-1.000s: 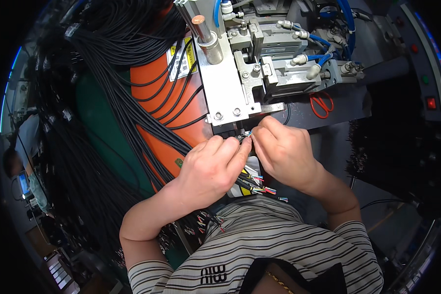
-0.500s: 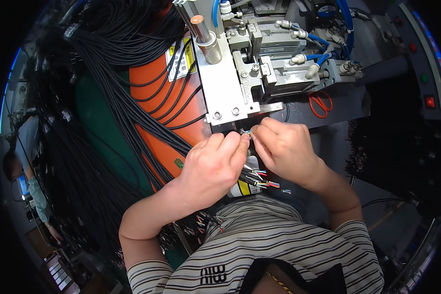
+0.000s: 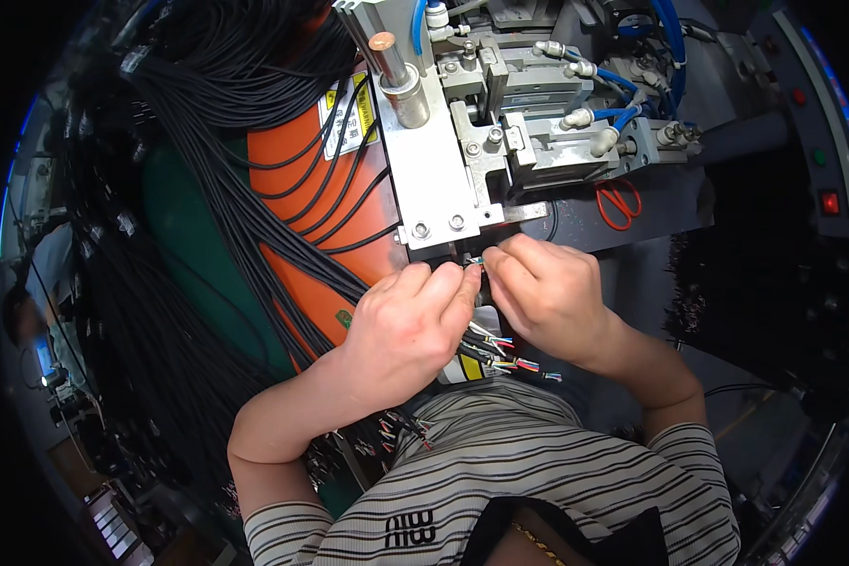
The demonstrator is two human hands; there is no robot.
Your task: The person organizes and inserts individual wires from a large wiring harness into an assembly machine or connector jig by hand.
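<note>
Close together in front of the metal machine fixture (image 3: 434, 179), my two hands pinch at thin coloured wires (image 3: 476, 260). My left hand (image 3: 407, 316) is closed, thumb and forefinger pressed on the wires from the left. My right hand (image 3: 547, 291) is closed too, its fingertips on the same wires from the right. Most of what they grip is hidden by the fingers. Below the hands, several black cables with stripped ends fan out their coloured wires (image 3: 524, 364) above my striped shirt.
Black cables (image 3: 226, 179) run in a thick bundle over the orange surface (image 3: 321, 217) on the left. Pneumatic cylinders (image 3: 561, 156) with blue hoses stand behind the fixture. Red-handled scissors (image 3: 619, 204) lie to the right. A control panel (image 3: 825, 160) with buttons is at far right; another person (image 3: 52, 292) is at far left.
My hands stay nearly in place, with the right fingers shifting slightly at the wires. The person at far left has changed arm position.
</note>
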